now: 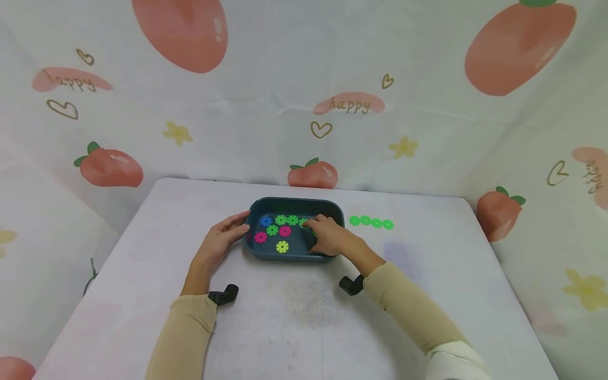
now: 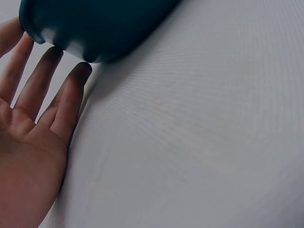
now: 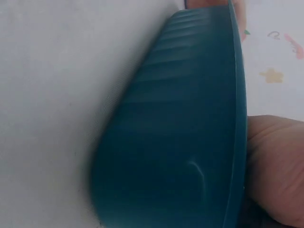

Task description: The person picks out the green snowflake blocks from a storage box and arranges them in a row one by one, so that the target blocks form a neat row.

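A dark teal tray (image 1: 299, 258) stands on the white table, with several flower-shaped plastic discs inside: green discs (image 1: 281, 219), pink discs (image 1: 260, 237), a blue disc (image 1: 266, 221) and a yellow disc (image 1: 282, 247). My left hand (image 1: 223, 240) touches the tray's left end with its fingertips, the fingers nearly straight in the left wrist view. Over the right side of the tray, my right hand (image 1: 332, 236) reaches in with thumb and index finger apart, the index near a green disc. Its fingertips are hidden behind the tray wall (image 3: 175, 128) in the right wrist view.
Several green discs (image 1: 371, 221) lie joined in a row on the table, right of the tray. A white cloth (image 1: 266, 95) printed with fruit hangs behind the table. Black wrist mounts (image 1: 224, 294) jut out by both sleeves.
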Demonstrator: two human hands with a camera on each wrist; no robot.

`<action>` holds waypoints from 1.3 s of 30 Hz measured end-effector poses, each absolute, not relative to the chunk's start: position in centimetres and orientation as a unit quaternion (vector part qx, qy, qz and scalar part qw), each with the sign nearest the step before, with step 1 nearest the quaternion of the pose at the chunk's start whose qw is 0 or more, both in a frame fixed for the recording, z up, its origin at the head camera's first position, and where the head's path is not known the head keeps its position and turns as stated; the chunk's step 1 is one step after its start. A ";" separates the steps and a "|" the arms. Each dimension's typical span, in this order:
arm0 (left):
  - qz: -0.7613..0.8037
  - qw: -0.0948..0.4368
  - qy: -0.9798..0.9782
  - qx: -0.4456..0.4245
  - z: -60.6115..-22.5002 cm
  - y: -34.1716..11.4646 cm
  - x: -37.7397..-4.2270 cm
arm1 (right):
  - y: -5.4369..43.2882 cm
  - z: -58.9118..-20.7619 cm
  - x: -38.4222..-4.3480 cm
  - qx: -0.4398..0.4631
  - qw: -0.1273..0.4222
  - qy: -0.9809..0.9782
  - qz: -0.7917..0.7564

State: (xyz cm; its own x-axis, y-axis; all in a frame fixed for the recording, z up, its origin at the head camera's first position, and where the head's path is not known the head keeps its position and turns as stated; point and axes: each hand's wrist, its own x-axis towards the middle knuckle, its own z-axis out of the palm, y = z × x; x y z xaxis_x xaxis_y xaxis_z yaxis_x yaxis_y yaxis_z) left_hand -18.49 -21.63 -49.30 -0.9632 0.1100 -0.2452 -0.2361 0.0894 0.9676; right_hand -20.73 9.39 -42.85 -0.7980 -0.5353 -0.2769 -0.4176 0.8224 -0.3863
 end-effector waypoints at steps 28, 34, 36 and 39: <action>0.677 0.124 0.724 -0.044 -49.5 -21.6 -18.7 | 8.5 -42.6 -20.9 -0.231 0.228 0.944 -0.057; 0.674 0.126 0.726 -0.049 -49.3 -21.5 -18.5 | 8.9 -42.5 -21.1 -0.237 0.258 0.932 -0.093; 0.672 0.127 0.728 -0.050 -49.2 -21.6 -18.5 | 9.2 -42.5 -21.2 -0.250 0.259 0.926 -0.113; 0.672 0.127 0.728 -0.051 -49.3 -21.5 -18.4 | 9.7 -42.6 -21.2 -0.270 0.248 0.918 -0.148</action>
State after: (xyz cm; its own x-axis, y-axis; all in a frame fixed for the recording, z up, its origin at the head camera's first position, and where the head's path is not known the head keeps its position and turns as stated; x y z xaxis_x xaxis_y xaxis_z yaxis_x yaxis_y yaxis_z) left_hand -18.44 -21.51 -49.27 -0.9627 0.0968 -0.2527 -0.2441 0.0920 0.9654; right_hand -21.23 9.72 -42.60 -0.7309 -0.5697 -0.3759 -0.4224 0.8102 -0.4064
